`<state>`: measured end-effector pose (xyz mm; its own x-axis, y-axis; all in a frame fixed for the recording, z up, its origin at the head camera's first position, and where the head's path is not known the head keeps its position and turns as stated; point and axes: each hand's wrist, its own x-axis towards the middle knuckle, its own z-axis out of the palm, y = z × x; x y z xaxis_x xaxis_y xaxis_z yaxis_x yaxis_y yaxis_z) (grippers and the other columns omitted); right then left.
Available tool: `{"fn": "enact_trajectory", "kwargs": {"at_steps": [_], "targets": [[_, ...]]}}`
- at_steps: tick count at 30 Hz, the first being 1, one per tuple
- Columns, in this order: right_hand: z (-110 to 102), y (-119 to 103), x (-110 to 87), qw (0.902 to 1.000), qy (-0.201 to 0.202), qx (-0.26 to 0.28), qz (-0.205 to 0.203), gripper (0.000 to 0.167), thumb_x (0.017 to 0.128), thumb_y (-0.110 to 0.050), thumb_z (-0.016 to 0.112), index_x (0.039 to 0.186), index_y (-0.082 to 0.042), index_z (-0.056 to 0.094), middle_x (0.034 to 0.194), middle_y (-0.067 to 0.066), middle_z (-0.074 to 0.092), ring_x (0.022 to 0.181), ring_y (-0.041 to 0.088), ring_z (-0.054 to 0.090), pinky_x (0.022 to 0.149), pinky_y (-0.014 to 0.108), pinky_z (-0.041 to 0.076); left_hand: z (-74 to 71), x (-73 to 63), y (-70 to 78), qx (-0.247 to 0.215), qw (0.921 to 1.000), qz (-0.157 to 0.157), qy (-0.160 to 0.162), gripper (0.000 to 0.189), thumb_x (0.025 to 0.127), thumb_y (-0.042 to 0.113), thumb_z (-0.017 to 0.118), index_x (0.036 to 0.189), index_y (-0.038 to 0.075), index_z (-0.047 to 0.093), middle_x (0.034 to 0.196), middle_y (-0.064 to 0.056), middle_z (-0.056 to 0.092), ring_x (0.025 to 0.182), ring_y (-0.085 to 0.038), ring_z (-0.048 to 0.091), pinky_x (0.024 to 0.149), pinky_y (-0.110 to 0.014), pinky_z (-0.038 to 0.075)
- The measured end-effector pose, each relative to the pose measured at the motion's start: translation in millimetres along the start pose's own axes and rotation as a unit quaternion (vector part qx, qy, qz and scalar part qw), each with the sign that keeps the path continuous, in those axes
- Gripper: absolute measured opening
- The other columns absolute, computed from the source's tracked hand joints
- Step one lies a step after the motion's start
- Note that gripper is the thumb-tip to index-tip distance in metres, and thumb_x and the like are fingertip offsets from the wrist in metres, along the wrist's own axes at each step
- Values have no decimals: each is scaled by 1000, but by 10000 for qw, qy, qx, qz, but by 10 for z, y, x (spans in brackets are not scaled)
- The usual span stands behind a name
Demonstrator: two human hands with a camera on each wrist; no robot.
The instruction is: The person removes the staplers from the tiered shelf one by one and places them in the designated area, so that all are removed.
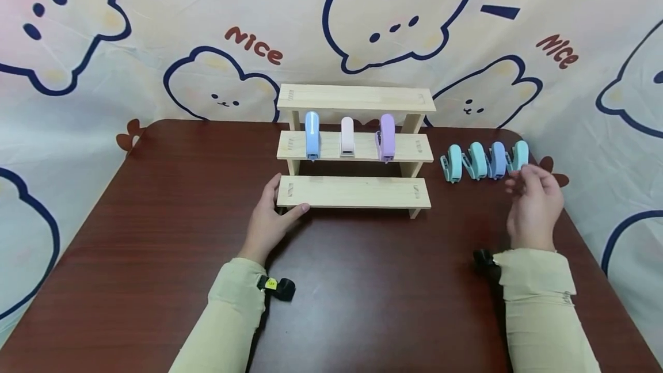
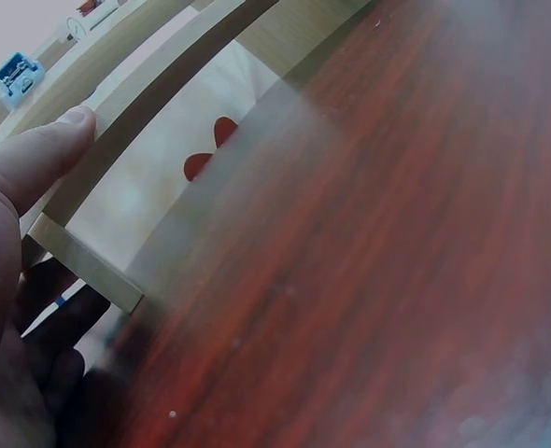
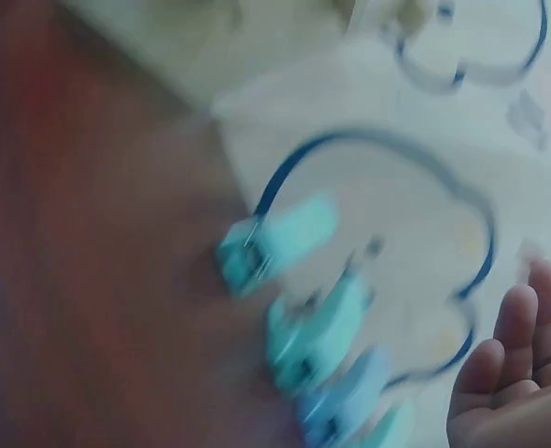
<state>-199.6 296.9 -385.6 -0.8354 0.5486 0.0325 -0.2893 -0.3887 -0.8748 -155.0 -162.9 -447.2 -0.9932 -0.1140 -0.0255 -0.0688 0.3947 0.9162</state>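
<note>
Fingers of the left hand [image 1: 266,224] gripped the left end of the lowest tier of a pale, three-step wooden rack [image 1: 352,191] at the centre of the frame, the thumb over the front edge. At the right of the frame, the right hand [image 1: 538,206] had its fingers loosely curved and held nothing visible, just beside a rounded teal plastic stapler [image 1: 519,153].

That stapler ended a row on the dark red-brown wood-grain table [image 1: 155,246], with a rounded blue plastic stapler [image 1: 498,159], a second teal stapler [image 1: 477,160] and a third teal stapler [image 1: 454,163] leftward of it. On the middle tier stood a slim light blue stapler [image 1: 312,134], a small white stapler [image 1: 347,136] and a rounded purple stapler [image 1: 386,137], spaced apart.

Reaching well, as judged here, called for coming at the end stapler from its free right side, so that its close neighbours were not knocked. A light pinch across the flanks seemed safer than one from top to base, which could have squeezed the lever. The left hand did best to steady the rack without pulling, since a jolt might have tipped the staplers on it.
</note>
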Motion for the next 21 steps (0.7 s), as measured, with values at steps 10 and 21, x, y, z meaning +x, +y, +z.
{"fn": "enact_trajectory", "kwargs": {"at_steps": [10,21], "targets": [[785,-28,-350,9923,-791,-661,-684,16,93,-8,72,102,5,71,94,12,67,78,22,61,70,27,51,13,17,-12,10,10000,5,16,102,82,48,82,161,22,23,150,-4,49,141,-18,39,117,-47,26],[1466,349,-674,9698,-1218,-1925,-870,12,92,-11,73,102,-5,73,95,1,66,89,15,58,80,26,45,7,26,-18,16,10000,49,19,101,83,46,82,161,21,22,150,-4,50,140,-18,40,117,-47,26]]}}
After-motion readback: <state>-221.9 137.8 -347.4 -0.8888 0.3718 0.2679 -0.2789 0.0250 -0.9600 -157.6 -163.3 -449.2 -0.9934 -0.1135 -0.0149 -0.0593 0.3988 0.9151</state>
